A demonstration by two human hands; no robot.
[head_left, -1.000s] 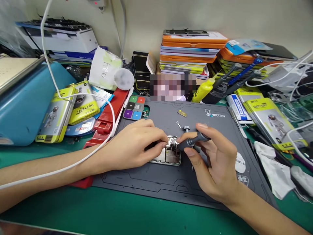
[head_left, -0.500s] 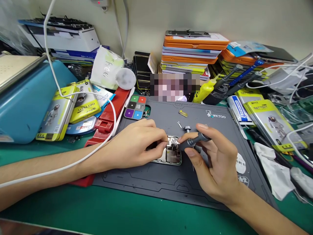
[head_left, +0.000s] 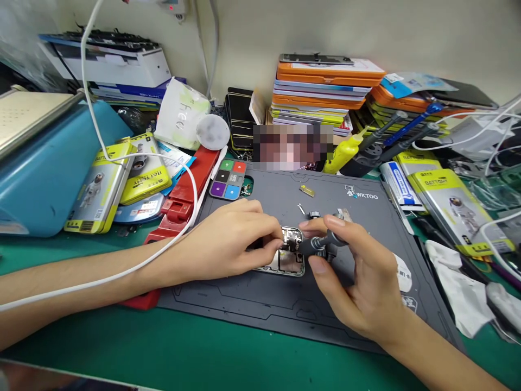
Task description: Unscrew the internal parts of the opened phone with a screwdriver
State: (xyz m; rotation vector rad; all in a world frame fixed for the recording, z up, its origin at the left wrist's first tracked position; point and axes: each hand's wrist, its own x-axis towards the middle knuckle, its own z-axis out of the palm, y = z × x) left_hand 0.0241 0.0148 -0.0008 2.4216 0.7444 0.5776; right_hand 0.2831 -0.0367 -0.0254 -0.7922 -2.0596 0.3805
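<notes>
An opened phone (head_left: 291, 263) lies on the dark grey work mat (head_left: 244, 296), its metal insides and small parts showing. My left hand (head_left: 240, 239) rests over the phone's left part, thumb and fingertips pinched together above the insides; what they hold is hidden. My right hand (head_left: 358, 277) grips a dark grey screwdriver (head_left: 315, 245), tilted, with its front end over the phone's upper right corner. One finger presses on the driver's rear end, and its tip cannot be made out. Just beyond lie a small metal piece (head_left: 300, 209) and a yellowish piece (head_left: 306, 190).
A coloured screw tray (head_left: 228, 179) sits at the mat's far left corner. Red tool (head_left: 185, 190), battery boxes (head_left: 100, 187) and a blue machine (head_left: 52, 179) crowd the left. Stacked cases (head_left: 321, 87) stand behind. A white cable (head_left: 142, 267) crosses my left forearm.
The view has shifted slightly. My right fingers have shifted around the screwdriver, and its rear end sits a little lower. My left hand keeps its pinch over the phone.
</notes>
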